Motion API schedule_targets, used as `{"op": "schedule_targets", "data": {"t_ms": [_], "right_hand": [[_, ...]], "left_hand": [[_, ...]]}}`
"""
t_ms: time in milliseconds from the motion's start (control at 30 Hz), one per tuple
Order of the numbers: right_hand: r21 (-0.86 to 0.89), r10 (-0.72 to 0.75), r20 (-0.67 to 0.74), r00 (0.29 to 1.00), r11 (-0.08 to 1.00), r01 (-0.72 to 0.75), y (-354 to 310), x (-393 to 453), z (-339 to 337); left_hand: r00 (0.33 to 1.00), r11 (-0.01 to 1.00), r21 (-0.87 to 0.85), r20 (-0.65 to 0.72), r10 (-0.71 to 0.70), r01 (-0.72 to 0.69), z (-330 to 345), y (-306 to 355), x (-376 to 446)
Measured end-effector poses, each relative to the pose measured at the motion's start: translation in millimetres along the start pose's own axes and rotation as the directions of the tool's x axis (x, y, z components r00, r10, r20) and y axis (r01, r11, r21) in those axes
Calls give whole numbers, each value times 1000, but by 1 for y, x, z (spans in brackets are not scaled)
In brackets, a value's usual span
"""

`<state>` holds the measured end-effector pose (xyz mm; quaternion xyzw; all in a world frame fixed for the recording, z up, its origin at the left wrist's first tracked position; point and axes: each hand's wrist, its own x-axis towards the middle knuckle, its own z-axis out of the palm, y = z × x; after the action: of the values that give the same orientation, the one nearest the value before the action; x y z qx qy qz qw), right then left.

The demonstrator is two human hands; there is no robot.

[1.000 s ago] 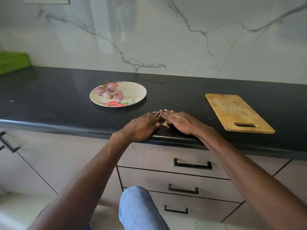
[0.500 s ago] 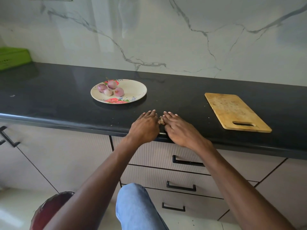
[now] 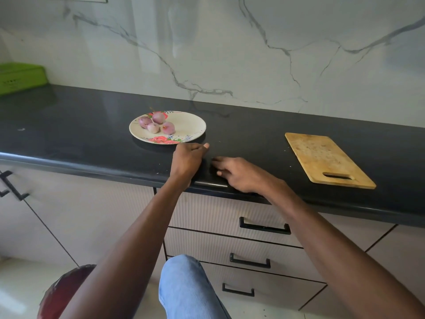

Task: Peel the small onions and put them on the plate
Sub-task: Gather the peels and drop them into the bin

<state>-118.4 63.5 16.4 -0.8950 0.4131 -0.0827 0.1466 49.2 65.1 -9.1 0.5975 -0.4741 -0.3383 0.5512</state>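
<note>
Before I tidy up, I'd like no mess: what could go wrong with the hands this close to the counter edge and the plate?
1. The left hand sits right beside the plate; a nudge could roll the four peeled onions.
2. Both hands work at the countertop front edge, so whatever the right hand sweeps might drop to the floor.

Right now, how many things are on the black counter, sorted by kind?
Onions: 4, all on the plate
Plate: 1
Cutting board: 1
Green box: 1
Total: 7
</note>
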Motion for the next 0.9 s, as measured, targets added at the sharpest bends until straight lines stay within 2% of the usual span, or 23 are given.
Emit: {"op": "schedule_targets", "data": {"t_ms": [167,300,500,667,900], "right_hand": [[-244,-53,-1,999,969,51,9,-11,6],[-294,-81,-66,995,954,58,12,-12,2],[-220,46,-218,975,971,-95,-7,-7,1],[-283,118,-292,949,937,-204,-34,-8,-2],[-320,227,-328,917,887,-334,-66,-4,4]], "left_hand": [[1000,1000,-18,-1,-22,22,1,-4,5],[997,988,-139,-44,-70,64,5,0,4],[984,966,-247,-134,-114,78,10,4,-2],[968,931,-354,-186,-166,91,11,10,-7],[946,838,-532,-194,-260,121,14,16,-14]]}}
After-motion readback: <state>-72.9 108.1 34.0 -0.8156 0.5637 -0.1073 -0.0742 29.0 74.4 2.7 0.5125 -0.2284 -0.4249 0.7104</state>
